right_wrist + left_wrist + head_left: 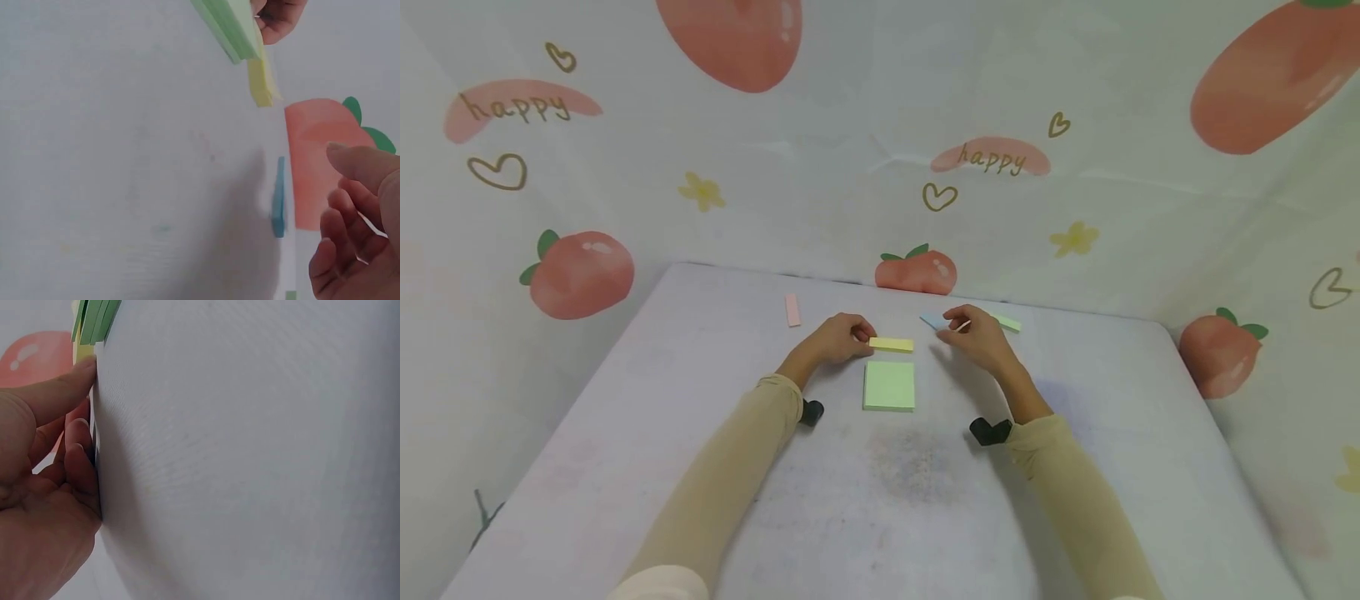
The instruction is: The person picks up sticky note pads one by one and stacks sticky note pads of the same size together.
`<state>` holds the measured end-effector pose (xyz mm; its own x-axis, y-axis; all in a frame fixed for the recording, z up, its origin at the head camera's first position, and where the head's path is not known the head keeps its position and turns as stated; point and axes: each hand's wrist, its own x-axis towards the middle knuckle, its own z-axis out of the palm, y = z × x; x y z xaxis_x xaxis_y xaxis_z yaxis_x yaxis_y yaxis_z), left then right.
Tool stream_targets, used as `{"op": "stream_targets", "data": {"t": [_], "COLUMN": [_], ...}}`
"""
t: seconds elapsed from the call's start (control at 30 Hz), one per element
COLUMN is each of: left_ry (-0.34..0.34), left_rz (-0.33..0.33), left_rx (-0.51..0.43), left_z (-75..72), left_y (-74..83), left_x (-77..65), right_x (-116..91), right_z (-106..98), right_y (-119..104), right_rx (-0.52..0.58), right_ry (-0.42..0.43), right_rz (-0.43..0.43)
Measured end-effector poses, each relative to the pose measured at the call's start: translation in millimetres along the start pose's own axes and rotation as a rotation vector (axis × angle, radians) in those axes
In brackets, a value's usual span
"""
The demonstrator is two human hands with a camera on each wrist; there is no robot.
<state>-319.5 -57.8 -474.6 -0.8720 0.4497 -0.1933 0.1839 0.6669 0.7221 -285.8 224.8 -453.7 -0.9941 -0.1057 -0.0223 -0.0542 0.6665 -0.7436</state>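
A square green pad of sticky notes (889,387) lies on the table. Just beyond it is a narrow yellow sticky-note pad (892,345), its left end between the thumb and fingers of my left hand (844,337). In the left wrist view, the thumb (62,394) reaches the yellow pad (84,351) behind the green stack. My right hand (976,337) hovers by a narrow blue sticky-note pad (934,321). The right wrist view shows its fingers (337,219) bent loosely with nothing held, apart from the blue pad (279,200) on the table.
A narrow pink sticky-note pad (793,310) lies at the back left of the table. Beyond my right hand is a narrow green pad (1007,322). A printed cloth backdrop (820,167) rises at the table's back edge.
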Motion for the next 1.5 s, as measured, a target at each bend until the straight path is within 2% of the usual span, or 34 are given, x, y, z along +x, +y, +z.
{"op": "stream_targets", "data": {"t": [0.3, 0.53, 0.77, 1.03, 1.33, 1.5], "left_ry": [0.004, -0.004, 0.006, 0.004, 0.009, 0.008], "left_rz": [0.004, 0.016, 0.001, -0.009, -0.019, -0.015], "left_rx": [-0.016, -0.043, -0.026, -0.028, -0.034, -0.033], "left_z": [0.7, 2.9, 2.6, 2.4, 2.2, 0.8], "left_y": [-1.8, 2.5, 2.4, -0.5, -1.4, -1.1], "left_x": [-0.1, 3.2, 3.9, 2.7, 0.9, 0.0], "right_x": [-2, -2, 1, 3, 1, 1], "right_z": [13, 16, 19, 20, 17, 17], "right_y": [11, 14, 15, 14, 12, 9], "right_rx": [0.021, 0.018, -0.063, -0.095, 0.016, 0.043], "right_ry": [0.099, 0.105, 0.095, 0.064, 0.071, 0.044], "right_rz": [0.065, 0.158, 0.143, 0.15, 0.108, 0.101]}}
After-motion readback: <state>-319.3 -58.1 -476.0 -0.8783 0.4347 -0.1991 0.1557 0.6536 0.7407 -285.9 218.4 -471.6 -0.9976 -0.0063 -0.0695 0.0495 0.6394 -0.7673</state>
